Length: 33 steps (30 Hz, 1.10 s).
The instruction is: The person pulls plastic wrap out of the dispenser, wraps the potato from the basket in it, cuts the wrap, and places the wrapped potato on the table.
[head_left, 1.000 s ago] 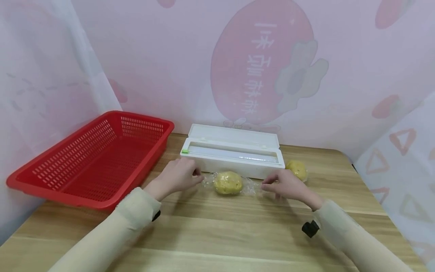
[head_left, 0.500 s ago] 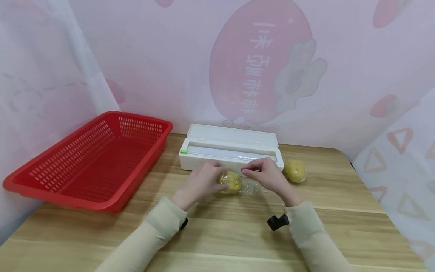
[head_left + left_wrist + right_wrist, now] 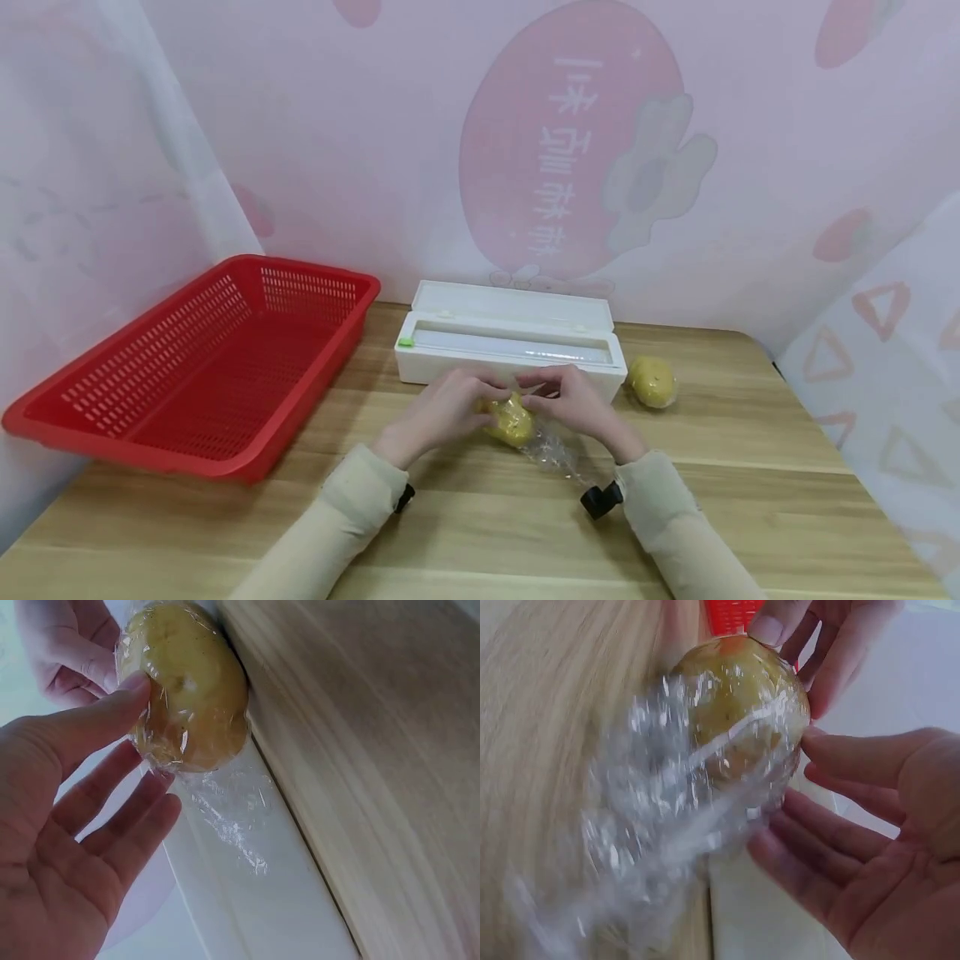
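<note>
A yellow potato (image 3: 513, 421) wrapped in clear cling film is between my two hands, in front of the white box. My left hand (image 3: 444, 410) pinches it with the thumb on its near face and fingers behind. From the other side my right hand (image 3: 573, 402) also grips the potato, thumb against its surface. A loose tail of cling film (image 3: 649, 817) trails off one end and looks blurred in the right wrist view. In the left wrist view a shorter film end (image 3: 229, 821) sticks out from the potato (image 3: 187, 690) beside the fingertips.
A white cling film box (image 3: 427, 365) stands behind the hands with its lid raised and a roll inside. A second wrapped potato (image 3: 652, 383) lies at its right end. To the left is a red plastic basket (image 3: 225, 464) on the wooden table (image 3: 487, 533).
Both hands have come inward from the film ends at either side onto the potato. The potato has turned, and its loose film tail now points toward the front right.
</note>
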Each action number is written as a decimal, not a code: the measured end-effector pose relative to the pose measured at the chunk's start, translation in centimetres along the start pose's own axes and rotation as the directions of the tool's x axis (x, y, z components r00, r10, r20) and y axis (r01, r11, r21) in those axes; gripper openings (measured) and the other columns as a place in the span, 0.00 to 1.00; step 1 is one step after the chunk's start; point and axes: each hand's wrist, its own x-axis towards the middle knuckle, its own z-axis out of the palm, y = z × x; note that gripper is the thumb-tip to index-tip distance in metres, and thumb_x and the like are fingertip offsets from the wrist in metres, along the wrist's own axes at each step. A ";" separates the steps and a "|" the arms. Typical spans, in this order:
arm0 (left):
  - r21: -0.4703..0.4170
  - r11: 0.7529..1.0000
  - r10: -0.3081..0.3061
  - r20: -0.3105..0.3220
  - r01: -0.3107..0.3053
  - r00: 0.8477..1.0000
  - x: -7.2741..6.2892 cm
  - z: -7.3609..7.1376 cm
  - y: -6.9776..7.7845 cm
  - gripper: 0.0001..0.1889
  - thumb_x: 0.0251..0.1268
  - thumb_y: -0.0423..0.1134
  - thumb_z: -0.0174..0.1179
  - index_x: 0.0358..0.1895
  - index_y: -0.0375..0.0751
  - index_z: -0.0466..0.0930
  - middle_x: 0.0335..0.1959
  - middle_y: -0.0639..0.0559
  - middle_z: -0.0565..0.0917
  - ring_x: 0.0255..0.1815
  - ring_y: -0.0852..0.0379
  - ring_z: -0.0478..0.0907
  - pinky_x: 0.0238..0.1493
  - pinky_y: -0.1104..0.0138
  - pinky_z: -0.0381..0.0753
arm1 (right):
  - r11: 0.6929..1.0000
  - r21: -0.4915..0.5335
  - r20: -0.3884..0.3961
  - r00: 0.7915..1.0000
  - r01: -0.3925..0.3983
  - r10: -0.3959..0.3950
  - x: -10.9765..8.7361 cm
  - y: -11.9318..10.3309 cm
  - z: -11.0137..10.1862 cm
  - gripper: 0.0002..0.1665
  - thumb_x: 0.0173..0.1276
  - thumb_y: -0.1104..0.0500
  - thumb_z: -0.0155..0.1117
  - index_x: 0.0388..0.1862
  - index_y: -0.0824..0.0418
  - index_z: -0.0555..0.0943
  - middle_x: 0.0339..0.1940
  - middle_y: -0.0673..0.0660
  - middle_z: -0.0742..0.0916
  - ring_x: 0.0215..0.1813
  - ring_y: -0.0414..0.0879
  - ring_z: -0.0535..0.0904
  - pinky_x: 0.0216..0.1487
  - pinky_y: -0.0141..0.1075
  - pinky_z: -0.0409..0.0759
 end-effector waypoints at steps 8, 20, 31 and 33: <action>0.004 0.999 -0.035 -0.024 0.035 0.999 -0.3 -0.3 -0.6 0.17 0.54 0.32 0.73 0.49 0.39 0.87 0.46 0.50 0.83 0.46 0.53 0.79 0.49 0.61 0.78 | 1.000 0.021 0.083 0.996 0.007 -0.009 0.0 -0.2 -0.1 0.26 0.65 0.62 0.71 0.61 0.63 0.79 0.39 0.56 0.88 0.39 0.49 0.83 0.41 0.40 0.81; -0.161 0.984 -0.057 0.130 0.078 0.990 -0.7 -0.4 -0.9 0.24 0.63 0.41 0.67 0.60 0.35 0.79 0.58 0.45 0.79 0.47 0.53 0.80 0.46 0.67 0.79 | 0.998 -0.013 0.167 0.984 0.070 -0.066 -0.3 -0.6 -0.1 0.37 0.54 0.54 0.80 0.63 0.59 0.79 0.54 0.51 0.85 0.49 0.51 0.81 0.47 0.45 0.81; -0.192 0.974 -0.093 0.145 0.120 0.985 -0.3 0.1 -0.7 0.38 0.49 0.49 0.77 0.62 0.33 0.76 0.61 0.43 0.77 0.45 0.54 0.79 0.44 0.67 0.78 | 0.998 -0.050 0.190 0.981 0.044 -0.033 -0.4 -0.4 0.4 0.51 0.44 0.50 0.85 0.68 0.62 0.74 0.56 0.54 0.80 0.49 0.47 0.79 0.46 0.40 0.81; -0.196 0.972 -0.100 0.144 0.128 0.985 -0.3 0.2 -0.8 0.38 0.48 0.49 0.78 0.62 0.34 0.77 0.61 0.43 0.77 0.45 0.54 0.80 0.43 0.68 0.78 | 0.997 -0.069 0.185 0.982 0.033 -0.020 -0.4 -0.5 0.4 0.52 0.44 0.50 0.85 0.68 0.64 0.73 0.55 0.55 0.80 0.48 0.47 0.78 0.44 0.39 0.81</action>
